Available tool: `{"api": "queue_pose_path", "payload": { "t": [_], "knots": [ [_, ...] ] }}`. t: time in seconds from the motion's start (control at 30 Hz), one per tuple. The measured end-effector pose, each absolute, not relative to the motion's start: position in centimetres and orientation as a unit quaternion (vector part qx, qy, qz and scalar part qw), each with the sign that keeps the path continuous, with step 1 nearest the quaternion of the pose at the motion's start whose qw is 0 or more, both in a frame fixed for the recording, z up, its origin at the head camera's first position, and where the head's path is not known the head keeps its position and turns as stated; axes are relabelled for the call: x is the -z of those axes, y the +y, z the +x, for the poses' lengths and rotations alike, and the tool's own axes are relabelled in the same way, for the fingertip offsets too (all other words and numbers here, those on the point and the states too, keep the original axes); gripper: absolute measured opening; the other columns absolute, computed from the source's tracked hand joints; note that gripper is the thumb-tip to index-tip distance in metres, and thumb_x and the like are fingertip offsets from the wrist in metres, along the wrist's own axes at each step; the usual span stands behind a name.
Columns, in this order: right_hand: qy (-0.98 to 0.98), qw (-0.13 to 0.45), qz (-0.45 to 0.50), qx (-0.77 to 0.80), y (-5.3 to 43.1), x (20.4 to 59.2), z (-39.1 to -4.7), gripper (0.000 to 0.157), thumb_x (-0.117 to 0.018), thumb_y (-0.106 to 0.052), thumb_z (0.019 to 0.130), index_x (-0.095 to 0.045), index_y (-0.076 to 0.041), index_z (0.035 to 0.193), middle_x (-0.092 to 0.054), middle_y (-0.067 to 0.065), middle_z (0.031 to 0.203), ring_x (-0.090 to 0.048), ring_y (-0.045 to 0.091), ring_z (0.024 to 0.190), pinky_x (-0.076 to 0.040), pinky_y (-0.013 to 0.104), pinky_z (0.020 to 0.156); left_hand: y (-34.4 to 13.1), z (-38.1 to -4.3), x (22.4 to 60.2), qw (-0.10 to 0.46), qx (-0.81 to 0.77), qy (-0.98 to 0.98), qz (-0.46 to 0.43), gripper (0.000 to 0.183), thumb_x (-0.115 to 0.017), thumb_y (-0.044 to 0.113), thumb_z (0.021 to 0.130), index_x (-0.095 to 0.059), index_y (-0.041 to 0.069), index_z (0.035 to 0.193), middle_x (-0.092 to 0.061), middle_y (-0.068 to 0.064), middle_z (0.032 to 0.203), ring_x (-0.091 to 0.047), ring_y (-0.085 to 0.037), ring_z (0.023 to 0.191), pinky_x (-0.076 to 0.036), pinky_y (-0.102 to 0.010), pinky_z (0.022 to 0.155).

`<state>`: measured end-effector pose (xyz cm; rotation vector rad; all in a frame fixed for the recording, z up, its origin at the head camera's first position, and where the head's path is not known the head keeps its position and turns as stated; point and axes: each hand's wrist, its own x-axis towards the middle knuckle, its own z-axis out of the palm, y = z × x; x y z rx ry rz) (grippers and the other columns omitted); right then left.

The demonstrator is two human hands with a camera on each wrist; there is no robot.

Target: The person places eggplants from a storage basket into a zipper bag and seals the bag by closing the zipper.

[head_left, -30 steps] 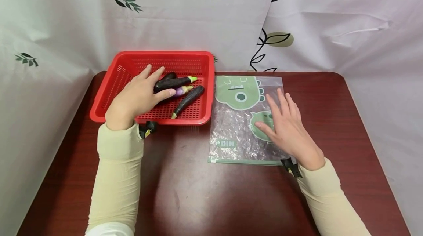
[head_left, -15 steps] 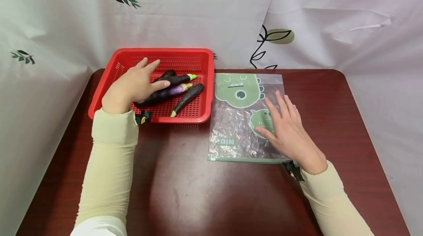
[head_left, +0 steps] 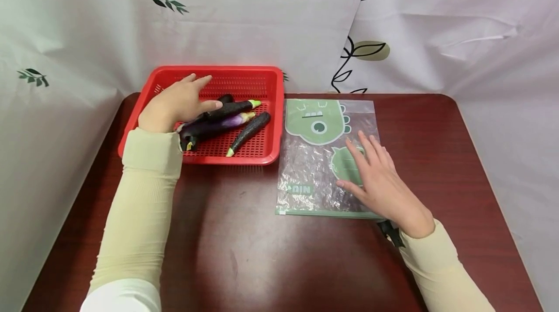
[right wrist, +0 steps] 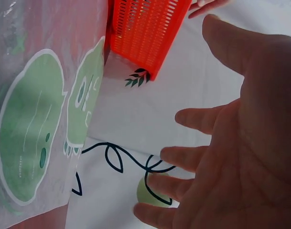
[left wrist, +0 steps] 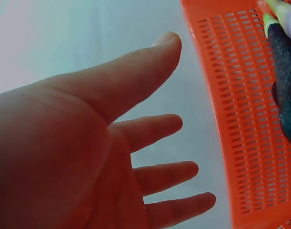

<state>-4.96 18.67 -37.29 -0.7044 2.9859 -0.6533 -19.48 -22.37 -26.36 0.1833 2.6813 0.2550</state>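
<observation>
My left hand (head_left: 176, 103) hovers over the left part of a red plastic basket (head_left: 272, 152), fingers spread and holding nothing. Several dark vegetables lie inside: a purple eggplant (head_left: 218, 126) with a pale stem end, a black one with a bright green tip (head_left: 233, 108) across it, and a slim dark one (head_left: 249, 133) to the right. Another is partly hidden behind them. My right hand (head_left: 380, 181), fingers spread, hangs over a clear zip bag (head_left: 314, 166) printed with green cartoon figures. In the right wrist view its palm (right wrist: 231, 176) holds nothing.
Basket and bag stand side by side on a dark red wooden table (head_left: 244, 254). The bag's green zip edge (head_left: 327, 213) faces the near side. White fabric with leaf prints (head_left: 240, 21) hangs close behind the table and at both sides.
My left hand has risen and drawn slightly back to the left, uncovering more of the purple eggplant. The right hand has shifted slightly toward the near side. Basket and bag stay in place.
</observation>
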Motion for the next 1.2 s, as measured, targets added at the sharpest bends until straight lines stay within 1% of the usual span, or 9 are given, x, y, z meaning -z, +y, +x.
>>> {"api": "queue_pose_path", "payload": {
  "t": [0.17,0.3,0.43,0.73,0.83,0.97,1.2],
  "knots": [
    [0.944,0.021,-0.255,0.206,18.8,37.6,-4.8,0.09,-0.076,-0.039,0.088,-0.03,-0.004,0.157,-0.027,0.022,0.16,-0.028,0.044,0.145,-0.023,0.061,0.114,-22.5,-20.4,26.7,0.23,-0.082,0.967,0.068,0.087,-0.056,0.048,0.099,-0.009,0.01,0.162,-0.006,-0.03,0.163,-0.007,-0.051,0.148,-0.015,-0.067,0.114],
    [0.939,0.047,-0.267,0.21,18.7,37.7,-4.7,0.09,-0.079,-0.039,0.086,-0.033,-0.007,0.156,-0.034,0.02,0.158,-0.032,0.039,0.144,-0.028,0.059,0.113,-22.7,-21.1,27.3,0.238,-0.075,0.965,0.078,0.087,-0.06,0.043,0.098,-0.011,0.007,0.161,-0.011,-0.032,0.161,-0.009,-0.05,0.148,-0.015,-0.064,0.115],
    [0.937,0.057,-0.277,0.205,18.7,37.8,-4.6,0.09,-0.081,-0.039,0.084,-0.035,-0.009,0.156,-0.036,0.018,0.157,-0.034,0.037,0.144,-0.03,0.058,0.112,-23.0,-21.7,27.9,0.249,-0.068,0.962,0.085,0.088,-0.064,0.036,0.097,-0.012,0.005,0.161,-0.017,-0.032,0.16,-0.015,-0.05,0.147,-0.018,-0.062,0.115],
    [0.93,0.04,-0.306,0.199,18.6,38.1,-4.1,0.088,-0.086,-0.039,0.078,-0.045,-0.011,0.151,-0.038,0.019,0.155,-0.036,0.038,0.141,-0.034,0.056,0.111,-23.3,-22.3,29.1,0.268,-0.078,0.958,0.073,0.093,-0.073,0.024,0.091,-0.014,0.011,0.162,-0.024,-0.027,0.16,-0.025,-0.047,0.144,-0.025,-0.063,0.112],
    [0.927,0.036,-0.318,0.198,18.6,38.3,-3.9,0.087,-0.088,-0.037,0.076,-0.048,-0.01,0.148,-0.04,0.02,0.154,-0.038,0.039,0.14,-0.034,0.056,0.11,-23.2,-22.4,29.4,0.269,-0.077,0.957,0.076,0.093,-0.075,0.022,0.09,-0.017,0.011,0.161,-0.028,-0.026,0.159,-0.029,-0.046,0.142,-0.029,-0.062,0.11],
    [0.924,0.041,-0.327,0.195,18.7,38.6,-3.6,0.084,-0.089,-0.036,0.074,-0.052,-0.009,0.145,-0.043,0.021,0.151,-0.04,0.039,0.139,-0.036,0.055,0.109,-23.2,-22.4,29.8,0.269,-0.083,0.956,0.078,0.09,-0.076,0.019,0.089,-0.023,0.011,0.16,-0.031,-0.024,0.158,-0.03,-0.045,0.142,-0.03,-0.062,0.11],
    [0.921,0.06,-0.331,0.196,18.5,39.0,-3.3,0.087,-0.091,-0.034,0.072,-0.052,-0.009,0.146,-0.044,0.02,0.151,-0.041,0.04,0.138,-0.04,0.054,0.106,-22.9,-22.4,30.6,0.278,-0.092,0.954,0.067,0.087,-0.077,0.019,0.087,-0.028,0.013,0.159,-0.034,-0.026,0.155,-0.033,-0.044,0.138,-0.032,-0.062,0.109]
  ]
}}
